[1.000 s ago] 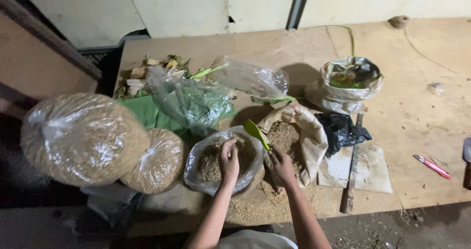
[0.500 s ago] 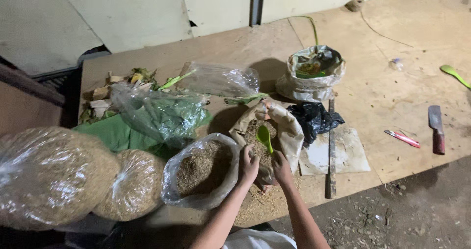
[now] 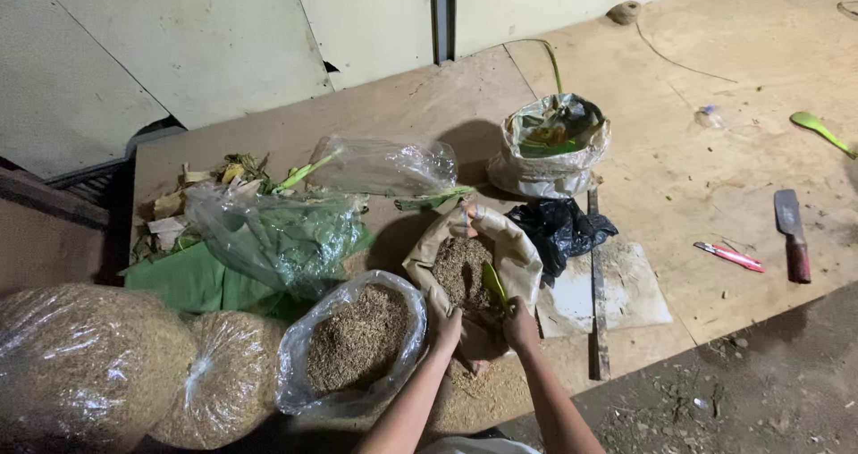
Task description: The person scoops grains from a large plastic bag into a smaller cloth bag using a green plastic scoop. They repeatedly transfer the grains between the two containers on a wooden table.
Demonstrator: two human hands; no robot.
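The green scoop (image 3: 493, 284) is gripped by the right hand (image 3: 520, 325), blade pointed away into the brown sack (image 3: 514, 248). The clear bag (image 3: 353, 345) lies left, its rim pinched by left hand (image 3: 444, 322) fingers.

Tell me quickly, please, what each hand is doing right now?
Left hand: closed on the rim of the brown sack.
Right hand: closed around the green scoop in the sack.

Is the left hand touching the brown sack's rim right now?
Touching: the head view shows the left hand gripping the near edge of the brown sack.
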